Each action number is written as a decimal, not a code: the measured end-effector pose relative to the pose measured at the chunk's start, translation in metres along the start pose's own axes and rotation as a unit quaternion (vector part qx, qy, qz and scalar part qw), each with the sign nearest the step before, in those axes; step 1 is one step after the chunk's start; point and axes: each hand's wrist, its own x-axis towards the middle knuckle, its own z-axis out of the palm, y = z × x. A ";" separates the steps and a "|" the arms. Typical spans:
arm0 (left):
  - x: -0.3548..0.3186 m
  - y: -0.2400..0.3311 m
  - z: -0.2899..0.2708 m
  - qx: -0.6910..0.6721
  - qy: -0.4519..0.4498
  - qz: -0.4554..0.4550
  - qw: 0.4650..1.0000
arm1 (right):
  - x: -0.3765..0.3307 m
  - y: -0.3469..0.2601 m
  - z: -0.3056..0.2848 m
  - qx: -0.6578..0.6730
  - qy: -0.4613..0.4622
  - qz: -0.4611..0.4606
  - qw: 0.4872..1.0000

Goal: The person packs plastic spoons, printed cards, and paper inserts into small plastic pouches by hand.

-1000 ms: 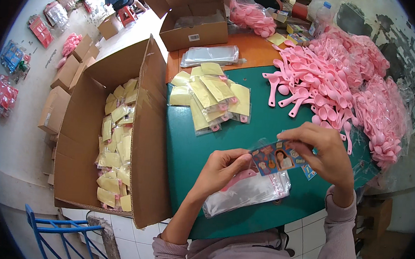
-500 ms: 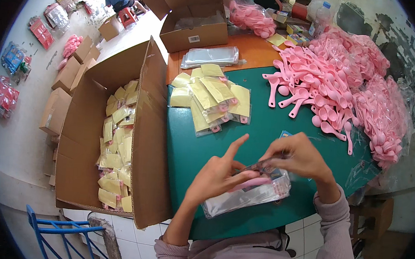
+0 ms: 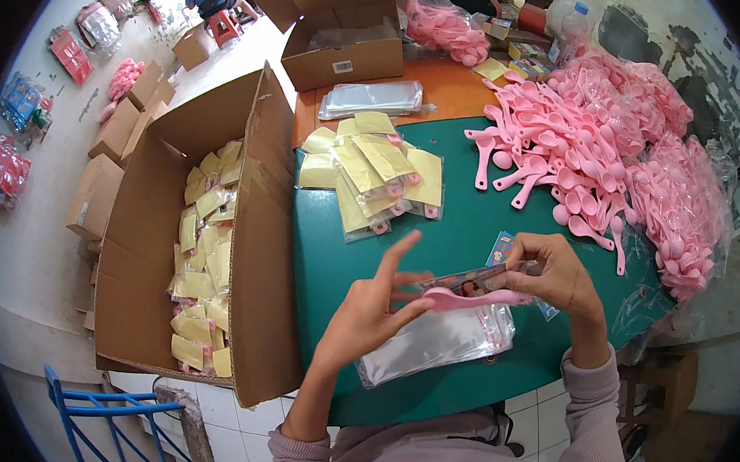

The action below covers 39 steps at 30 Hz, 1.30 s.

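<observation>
Pink spoon (image 3: 468, 299), long handle, glossy, held level above green tabletop (image 3: 464, 229) near its front edge. Right hand (image 3: 555, 278) pinches spoon and a printed card (image 3: 478, 281) together, fingers closed on both. Left hand (image 3: 373, 308) under spoon's bowl end, fingers spread open. Clear bags (image 3: 431, 343) stacked beneath. Yellow packets (image 3: 374, 175) behind; more in carton (image 3: 205, 254) at left. Loose spoon heap (image 3: 600, 135) right.

Pink spoon (image 3: 468, 298) newly between hands
</observation>
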 end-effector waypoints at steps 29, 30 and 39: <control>-0.070 -0.024 0.058 -0.349 0.056 -0.160 0.922 | -0.044 -0.003 0.100 -0.372 -0.092 -0.249 0.889; -0.069 -0.021 0.057 -0.354 0.056 -0.179 0.916 | -0.043 -0.004 0.100 -0.372 -0.095 -0.285 0.878; -0.071 -0.016 0.049 -0.323 0.105 -0.155 0.928 | -0.024 -0.005 -0.002 0.036 -0.202 -0.262 0.943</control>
